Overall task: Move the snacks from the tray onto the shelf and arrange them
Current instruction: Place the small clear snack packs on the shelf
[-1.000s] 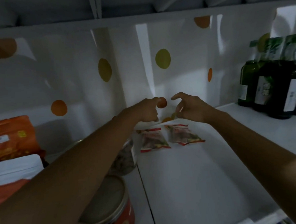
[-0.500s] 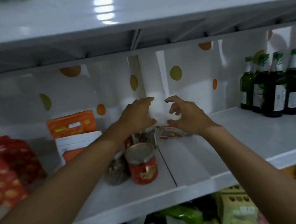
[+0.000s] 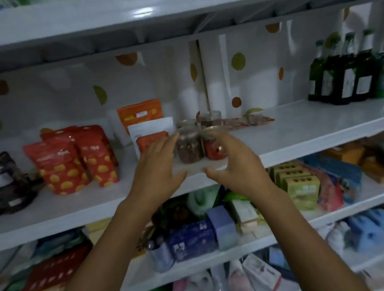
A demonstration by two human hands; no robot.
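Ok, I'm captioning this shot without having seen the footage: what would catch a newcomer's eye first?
Two bare hands, the left hand and the right hand, open and holding nothing, hover side by side before the white shelf. Just behind them stand a clear jar of brown contents and a red can. To the left stand red bags with yellow spots, and dark green bottles at the far right.

Light was dim; glare streaked the upper shelf [image 3: 147, 11] above the left hand [image 3: 158, 170]; goods [image 3: 380, 156] right of the right hand [image 3: 237, 167] were blurred.
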